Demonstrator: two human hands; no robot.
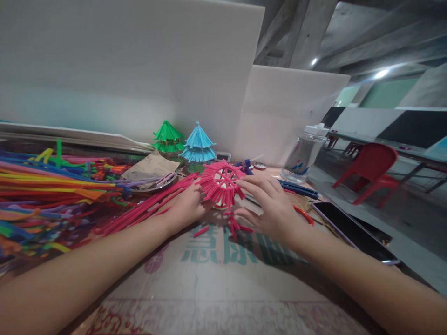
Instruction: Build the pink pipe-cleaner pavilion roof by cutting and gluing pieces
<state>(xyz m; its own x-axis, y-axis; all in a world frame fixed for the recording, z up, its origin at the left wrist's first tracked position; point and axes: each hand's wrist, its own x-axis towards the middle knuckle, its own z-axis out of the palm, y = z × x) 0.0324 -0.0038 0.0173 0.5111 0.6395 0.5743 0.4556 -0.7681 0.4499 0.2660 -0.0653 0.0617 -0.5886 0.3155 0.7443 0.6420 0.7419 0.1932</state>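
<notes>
A round pink pipe-cleaner frame [225, 179], with spokes across its centre and short strips fanned around its rim, stands upright in front of me. My left hand [190, 204] is closed at its lower left side, its fingertips partly hidden behind the strips. On the other side, my right hand [270, 202] has its fingers stretched out, the tips at the frame's right edge and the thumb apart below. Short pink pipe-cleaner pieces [234, 226] lie beneath it on the table. Long pink pipe cleaners [139, 209] run beside my left forearm.
Green [168, 135] and blue pipe-cleaner pavilions [198, 144] stand at the back. Bundles of coloured pipe cleaners [45, 186] fill the left. A dish with brown paper [150, 170] sits behind my left hand. Rightward are a clear bottle [303, 156], a phone [352, 230] and a red chair [373, 167].
</notes>
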